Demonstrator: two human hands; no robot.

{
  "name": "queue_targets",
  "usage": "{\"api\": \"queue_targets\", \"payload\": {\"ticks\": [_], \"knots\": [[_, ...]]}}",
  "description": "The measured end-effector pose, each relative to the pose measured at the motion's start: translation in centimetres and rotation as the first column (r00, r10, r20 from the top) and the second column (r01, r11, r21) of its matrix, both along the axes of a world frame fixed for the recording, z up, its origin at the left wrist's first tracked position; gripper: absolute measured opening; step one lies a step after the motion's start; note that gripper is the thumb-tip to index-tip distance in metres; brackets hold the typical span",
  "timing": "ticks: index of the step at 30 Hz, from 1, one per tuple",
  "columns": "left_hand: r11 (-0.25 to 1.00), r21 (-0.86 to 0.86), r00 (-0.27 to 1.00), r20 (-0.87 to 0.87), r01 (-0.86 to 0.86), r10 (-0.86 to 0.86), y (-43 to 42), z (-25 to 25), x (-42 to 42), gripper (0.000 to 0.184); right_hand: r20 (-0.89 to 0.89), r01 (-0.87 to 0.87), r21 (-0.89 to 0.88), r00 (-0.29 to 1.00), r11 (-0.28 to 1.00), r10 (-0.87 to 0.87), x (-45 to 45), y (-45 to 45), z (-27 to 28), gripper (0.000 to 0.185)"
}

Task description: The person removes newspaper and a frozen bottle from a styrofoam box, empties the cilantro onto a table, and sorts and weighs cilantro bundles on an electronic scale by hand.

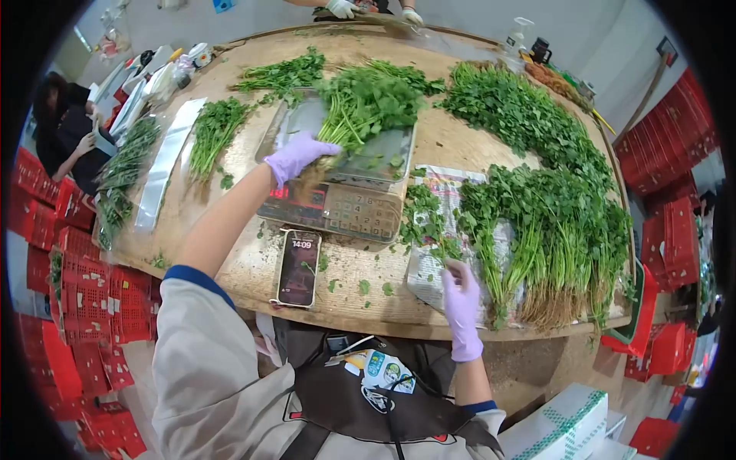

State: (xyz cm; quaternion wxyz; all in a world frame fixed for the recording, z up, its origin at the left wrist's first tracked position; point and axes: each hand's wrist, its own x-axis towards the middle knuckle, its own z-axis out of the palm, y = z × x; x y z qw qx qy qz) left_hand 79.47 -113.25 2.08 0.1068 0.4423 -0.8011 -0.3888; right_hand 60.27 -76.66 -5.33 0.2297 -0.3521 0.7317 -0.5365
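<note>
My left hand (pixel 300 156), in a purple glove, is closed around the root end of a bunch of coriander (pixel 366 107), held over the metal pan of a digital scale (pixel 330 208). The leafy tops spread to the right across the pan. My right hand (pixel 462 310), also gloved, is at the table's front edge beside the newspaper (pixel 429 270). Its fingers are drawn together at the lower end of a loose coriander sprig (pixel 446 247). A large heap of rooted coriander (pixel 548 230) lies to its right.
A phone (pixel 297 268) lies before the scale. Small bunches (pixel 217 136), plastic bags (pixel 170 165) and bagged greens (pixel 129 172) lie left. Across the table are another person's gloved hands (pixel 342 8). Red crates (pixel 103 299) stand left and right; a white box (pixel 556 425) is front right.
</note>
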Motion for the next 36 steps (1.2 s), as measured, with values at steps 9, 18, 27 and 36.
{"api": "queue_targets", "payload": {"ticks": [9,18,27,36], "knots": [[0.482,0.848,0.725,-0.474,0.223,0.499,13.5,-1.1,-5.4,0.02,0.309,-0.172,-0.022,0.936,0.985,0.17,4.3,-9.8,4.9,0.032],[0.719,0.682,0.8,-0.504,0.137,0.326,15.7,-2.9,-5.5,0.032,0.509,-0.149,-0.106,0.841,0.983,0.182,3.5,-8.9,1.9,0.028],[0.723,0.638,0.813,-0.551,0.264,0.189,16.2,-0.7,-5.3,0.046,0.567,-0.147,-0.095,0.805,0.985,0.175,3.2,-8.2,3.5,0.023],[0.715,0.675,0.843,-0.482,0.182,0.241,14.8,1.3,-4.3,0.045,0.56,-0.085,-0.087,0.82,0.993,0.119,0.3,-7.2,3.8,0.022]]}}
